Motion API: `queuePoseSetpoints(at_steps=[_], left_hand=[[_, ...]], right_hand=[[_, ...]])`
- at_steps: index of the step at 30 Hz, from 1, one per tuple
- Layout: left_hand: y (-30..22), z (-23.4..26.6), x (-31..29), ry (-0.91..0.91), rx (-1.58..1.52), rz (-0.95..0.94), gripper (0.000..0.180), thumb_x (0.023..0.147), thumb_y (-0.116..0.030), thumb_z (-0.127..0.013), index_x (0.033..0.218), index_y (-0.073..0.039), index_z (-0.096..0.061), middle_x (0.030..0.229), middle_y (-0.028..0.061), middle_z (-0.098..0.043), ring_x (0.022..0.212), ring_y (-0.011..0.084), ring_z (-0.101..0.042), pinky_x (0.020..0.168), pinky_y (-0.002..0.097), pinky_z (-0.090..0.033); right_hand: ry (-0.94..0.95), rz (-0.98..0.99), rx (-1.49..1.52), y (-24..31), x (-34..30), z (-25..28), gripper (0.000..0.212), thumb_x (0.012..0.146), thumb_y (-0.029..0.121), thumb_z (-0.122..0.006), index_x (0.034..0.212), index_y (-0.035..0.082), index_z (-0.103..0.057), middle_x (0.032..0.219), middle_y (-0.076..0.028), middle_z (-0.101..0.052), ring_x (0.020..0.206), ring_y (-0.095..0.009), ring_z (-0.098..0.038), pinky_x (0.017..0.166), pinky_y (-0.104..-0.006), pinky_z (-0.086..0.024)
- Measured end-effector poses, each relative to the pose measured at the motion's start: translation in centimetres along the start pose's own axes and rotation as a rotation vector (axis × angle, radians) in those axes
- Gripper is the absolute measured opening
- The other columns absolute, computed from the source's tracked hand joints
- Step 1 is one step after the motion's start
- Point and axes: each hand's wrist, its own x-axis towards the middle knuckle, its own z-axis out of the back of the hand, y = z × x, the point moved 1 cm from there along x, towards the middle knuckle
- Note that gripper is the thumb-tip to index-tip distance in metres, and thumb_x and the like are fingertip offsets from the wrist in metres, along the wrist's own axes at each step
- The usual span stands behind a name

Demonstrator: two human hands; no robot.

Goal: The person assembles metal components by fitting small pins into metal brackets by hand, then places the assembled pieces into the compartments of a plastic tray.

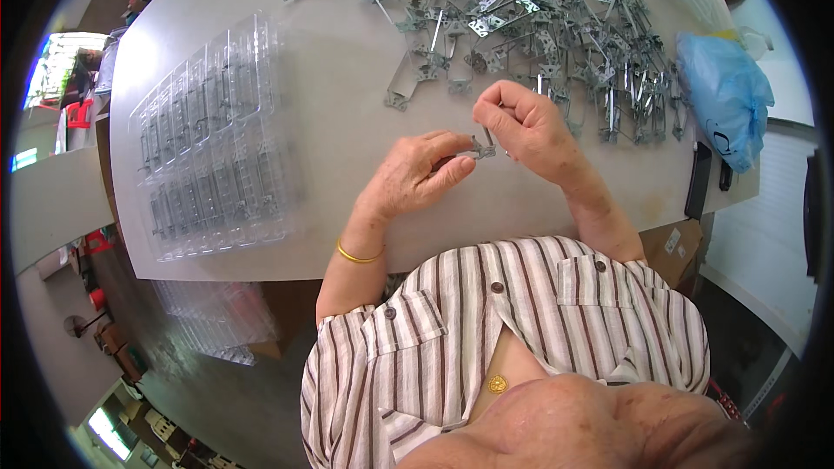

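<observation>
1. Nearest, the person's striped shirt [521, 287] fills the lower middle, facing the near edge of a pale tabletop [347, 95].
2. Just beyond that edge, left of centre, the left hand [423, 170] has its grip narrowed on a small metal bracket [477, 153].
3. Just right of it, the right hand [526, 128] pinches the upper part of a thin metal rod [488, 136], which meets the bracket; the exact joint is too small to tell.
4. For good handling, I judge, the left grip should steady the bracket while the right guides the rod lightly, fingertips clear of the joint.
5. On the left, a clear plastic tray [268, 52] shows rows of metal parts.
6. At far right sits a blue plastic bag [728, 91].
7. Farthest, beyond the hands, spreads a tangled heap of metal brackets [521, 22].
</observation>
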Motion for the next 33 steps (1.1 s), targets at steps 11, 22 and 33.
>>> queuePoseSetpoints(at_steps=[11, 22, 33], left_hand=[[1.1, 1.3, -0.2, -0.202, -0.631, 0.249, 0.055, 0.103, -0.045, -0.046, 0.111, 0.005, -0.067, 0.068, 0.0003, -0.049, 0.055, 0.0066, -0.035, 0.050, 0.0222, -0.025], [1.1, 1.0, 0.1, -0.213, -0.606, 0.234, 0.055, 0.103, -0.045, -0.047, 0.111, 0.005, -0.067, 0.066, -0.0013, -0.046, 0.055, 0.0066, -0.034, 0.051, 0.0227, -0.025], [1.3, 1.1, -0.2, -0.107, -0.329, 0.168, 0.044, 0.101, -0.040, -0.057, 0.102, 0.002, -0.070, 0.066, -0.0049, -0.040, 0.061, 0.0059, -0.036, 0.053, 0.0253, -0.030]], right_hand=[[-0.049, -0.024, 0.200, 1.0, -0.5, -0.6, 0.012, 0.101, 0.016, -0.060, 0.101, 0.004, -0.059, 0.077, 0.003, -0.059, 0.067, -0.002, -0.054, 0.055, -0.0195, -0.042], [0.000, 0.081, 0.076, -1.5, -0.1, -1.0, 0.009, 0.099, 0.011, -0.060, 0.102, 0.003, -0.060, 0.075, 0.007, -0.055, 0.068, -0.001, -0.046, 0.058, -0.0205, -0.037], [0.027, 0.007, 0.014, -0.8, -0.4, -0.3, 0.019, 0.098, 0.011, -0.058, 0.116, 0.003, -0.056, 0.083, 0.003, -0.057, 0.068, -0.002, -0.050, 0.059, -0.0198, -0.042]])
